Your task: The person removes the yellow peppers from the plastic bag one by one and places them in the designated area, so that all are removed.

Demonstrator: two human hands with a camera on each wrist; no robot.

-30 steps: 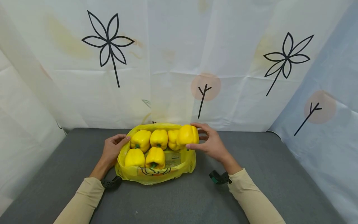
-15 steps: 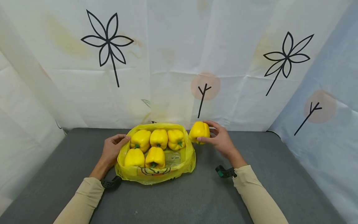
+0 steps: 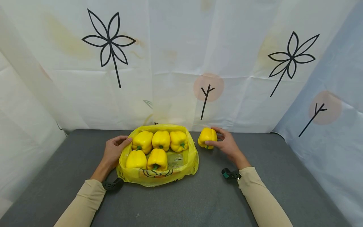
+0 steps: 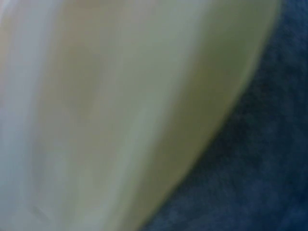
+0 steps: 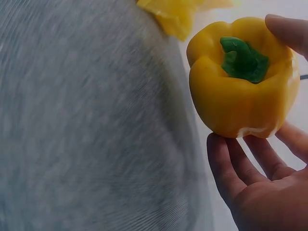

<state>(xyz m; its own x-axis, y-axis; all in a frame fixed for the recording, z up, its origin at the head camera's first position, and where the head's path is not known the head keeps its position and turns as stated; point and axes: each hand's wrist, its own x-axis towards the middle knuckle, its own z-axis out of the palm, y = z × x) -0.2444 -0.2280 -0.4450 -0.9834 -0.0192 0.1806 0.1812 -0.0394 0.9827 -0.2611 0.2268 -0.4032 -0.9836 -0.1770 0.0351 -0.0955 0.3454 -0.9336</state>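
Shifted right of frame centre, 1 pepper (image 3: 207, 137), pinched in right hand (image 3: 229, 146), seems light, firm; hold its sides; left hand (image 3: 114, 151) pinches bag (image 3: 185, 172).

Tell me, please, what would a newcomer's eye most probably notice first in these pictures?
Most likely the yellow bag on the grey table, with five yellow peppers inside it. Next might come the sixth pepper, just right of the bag and apart from it, held in the person's right grip. Behind them, large black flowers stand out on the pale cloth.
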